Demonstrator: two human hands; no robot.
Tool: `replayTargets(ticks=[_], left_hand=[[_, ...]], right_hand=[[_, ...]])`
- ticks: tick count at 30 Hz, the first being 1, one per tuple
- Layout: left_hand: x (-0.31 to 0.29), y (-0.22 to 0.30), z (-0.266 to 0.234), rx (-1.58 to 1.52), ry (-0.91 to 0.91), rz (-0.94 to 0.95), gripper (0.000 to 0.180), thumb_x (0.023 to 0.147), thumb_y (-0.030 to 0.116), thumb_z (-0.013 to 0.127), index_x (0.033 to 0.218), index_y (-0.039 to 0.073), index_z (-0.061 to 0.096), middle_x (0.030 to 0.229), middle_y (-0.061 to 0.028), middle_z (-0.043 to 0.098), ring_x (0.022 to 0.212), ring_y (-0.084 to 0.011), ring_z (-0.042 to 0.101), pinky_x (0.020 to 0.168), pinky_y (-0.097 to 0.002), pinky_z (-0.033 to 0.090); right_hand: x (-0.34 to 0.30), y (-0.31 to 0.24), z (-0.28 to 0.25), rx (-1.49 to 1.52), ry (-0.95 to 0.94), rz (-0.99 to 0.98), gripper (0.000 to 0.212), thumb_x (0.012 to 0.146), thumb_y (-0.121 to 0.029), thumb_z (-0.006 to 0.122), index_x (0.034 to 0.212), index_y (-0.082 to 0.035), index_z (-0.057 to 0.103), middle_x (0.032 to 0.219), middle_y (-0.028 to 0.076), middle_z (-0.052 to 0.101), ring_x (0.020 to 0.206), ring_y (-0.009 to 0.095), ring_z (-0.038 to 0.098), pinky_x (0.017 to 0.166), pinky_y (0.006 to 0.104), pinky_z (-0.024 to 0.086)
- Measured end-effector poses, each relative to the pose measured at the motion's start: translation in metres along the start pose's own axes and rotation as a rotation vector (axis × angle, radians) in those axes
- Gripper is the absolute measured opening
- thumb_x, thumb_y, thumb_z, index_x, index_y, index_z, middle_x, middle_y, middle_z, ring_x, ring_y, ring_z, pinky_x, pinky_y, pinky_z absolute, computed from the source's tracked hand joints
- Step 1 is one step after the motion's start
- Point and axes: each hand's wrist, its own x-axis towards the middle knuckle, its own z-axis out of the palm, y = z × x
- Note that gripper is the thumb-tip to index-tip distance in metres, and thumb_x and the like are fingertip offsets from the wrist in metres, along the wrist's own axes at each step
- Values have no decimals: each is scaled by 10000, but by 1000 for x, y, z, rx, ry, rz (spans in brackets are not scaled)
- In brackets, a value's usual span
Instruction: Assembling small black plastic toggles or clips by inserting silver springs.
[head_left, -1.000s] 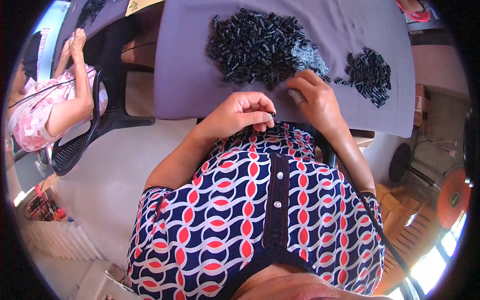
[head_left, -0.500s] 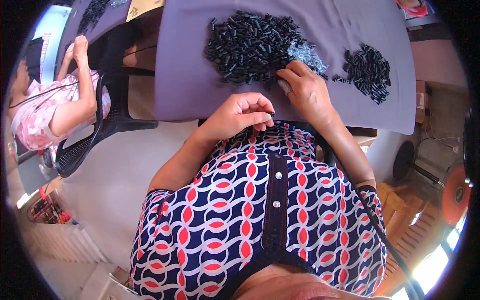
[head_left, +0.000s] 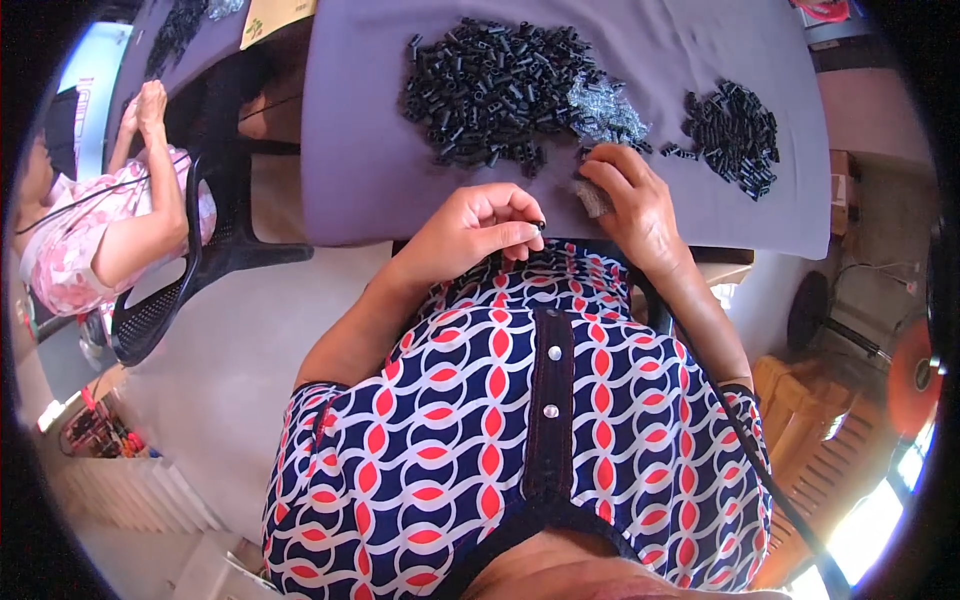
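Note:
My left hand (head_left: 480,222) is closed in front of my chest at the table's near edge. Its thumb and forefinger pinch a small black tube (head_left: 540,225). To its right, my right hand (head_left: 632,200) hovers over the edge with curled fingers, and a greyish see-through clump (head_left: 592,198), resembling the small clear pieces, shows under them. Its fingertips are partly hidden. Just beyond it lies a heap of small clear pieces (head_left: 608,112), touching the large heap of black tubes (head_left: 490,90). A smaller heap of black tubes (head_left: 735,138) is at the right.
A grey-purple cloth (head_left: 350,150) covers the table. On the left, another person (head_left: 125,215) sits by a black chair (head_left: 205,240) at a second table. A yellow-brown packet (head_left: 275,18) lies at the far left. Orange-brown crates (head_left: 815,430) and an orange round fan (head_left: 912,375) stand right.
My right hand has drawn back from the clear pieces toward the table's near edge, the greyish clump moving with it. My left hand keeps its pinch on the black tube.

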Motion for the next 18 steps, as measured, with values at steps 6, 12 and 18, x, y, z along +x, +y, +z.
replayTargets(ticks=[6, 12, 18], left_hand=[[6, 4, 9, 51, 116, -38, 121, 985, 92, 618, 1081, 20, 636, 931, -64, 713, 779, -95, 647, 740, -240, 534], [27, 6, 26, -14, 117, -10, 134, 996, 124, 611, 1083, 26, 640, 928, -70, 714, 742, -92, 634, 713, -242, 532], [33, 15, 38, -7, 153, 3, 144, 992, 106, 613, 1107, 20, 631, 945, -87, 723, 752, -97, 640, 712, -244, 536]], right_hand=[[-6, -4, -5, 758, 120, 472, 199, 850, 70, 705, 1032, 15, 647, 883, 19, 671, 837, 84, 651, 726, 242, 528], [-14, 7, -6, 1173, -21, 578, 243, 878, 114, 645, 1089, -6, 639, 1038, 55, 680, 814, 94, 648, 685, 217, 540], [-16, 0, -16, 1247, -67, 684, 338, 821, 180, 525, 1105, 24, 622, 1019, 31, 647, 895, 108, 642, 818, 259, 543]])
